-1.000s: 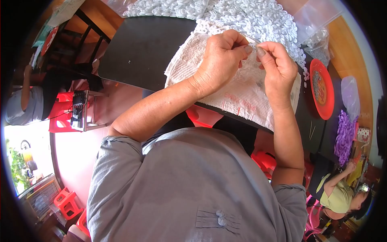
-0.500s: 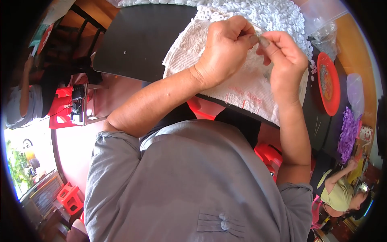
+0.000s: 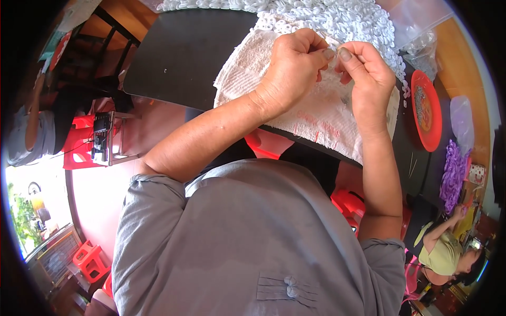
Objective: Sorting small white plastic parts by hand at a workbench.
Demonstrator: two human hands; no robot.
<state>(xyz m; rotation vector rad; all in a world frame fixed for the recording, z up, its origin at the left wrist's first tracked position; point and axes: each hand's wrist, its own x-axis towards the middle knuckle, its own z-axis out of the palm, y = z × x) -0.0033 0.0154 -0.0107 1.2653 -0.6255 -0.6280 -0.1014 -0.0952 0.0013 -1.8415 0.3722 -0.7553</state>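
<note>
Both hands meet over a pale terry towel that lies across the near part of a black table. My left hand is pinched, thumb against curled fingers. Close beside its fingertips, my right hand makes a pinch of its own with thumb and forefinger. Whatever sits between the fingertips is too small to make out. Just beyond the hands spreads a large heap of small white oval rings, which look like plastic links. A few of them trail down the heap's right side.
A red oval tray with small grey and orange pieces stands on the right. Thin sticks lie nearer. Beyond are a purple bundle and clear plastic bags. The black tabletop extends left. Another person sits at right.
My fingertips have drawn slightly apart, and the left fingers have curled lower. The whole view has shifted a little. The towel and heap lie as before.
</note>
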